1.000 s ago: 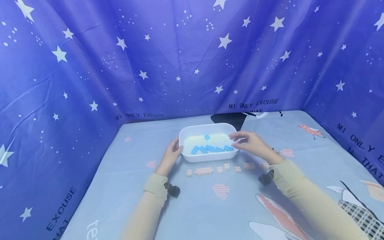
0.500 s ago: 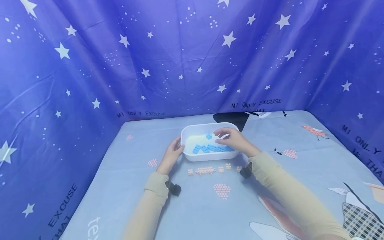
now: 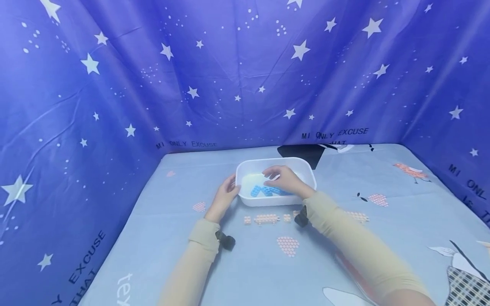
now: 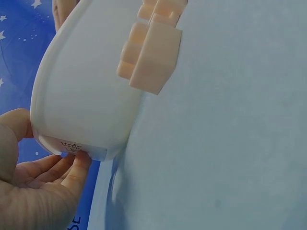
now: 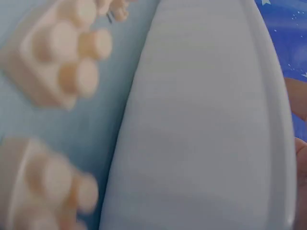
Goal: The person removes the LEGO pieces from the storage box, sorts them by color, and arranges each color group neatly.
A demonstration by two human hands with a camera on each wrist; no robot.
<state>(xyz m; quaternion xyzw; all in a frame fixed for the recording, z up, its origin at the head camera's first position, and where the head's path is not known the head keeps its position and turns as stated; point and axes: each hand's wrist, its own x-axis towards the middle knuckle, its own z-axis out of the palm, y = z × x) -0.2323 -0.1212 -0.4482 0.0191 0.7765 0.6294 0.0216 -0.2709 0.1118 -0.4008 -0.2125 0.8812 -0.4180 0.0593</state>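
A white plastic tub (image 3: 275, 202) stands on the cloth-covered table, with several blue toy bricks (image 3: 266, 191) in it. My left hand (image 3: 223, 197) grips the tub's left end; in the left wrist view, the thumb and fingers pinch its wall over a printed label (image 4: 74, 146). My right hand (image 3: 285, 178) reaches over the front wall into the tub, above the blue bricks. Its fingers are bent, apart from the thumb, and nothing shows between them. The hand covers some of the bricks. In the right wrist view, only parts of its fingers (image 5: 296, 98) show beyond the rim.
Peach toy bricks (image 3: 267, 219) lie in a row in front of the tub, some hidden under my right forearm. More peach bricks (image 3: 356, 217) lie to the right. A purple-blue star-patterned curtain (image 3: 237, 76) encloses the table's back and sides.
My right hand has moved left from the tub's right rim to over its middle, now covering the lone blue brick at the back. My left hand keeps its grip on the tub.
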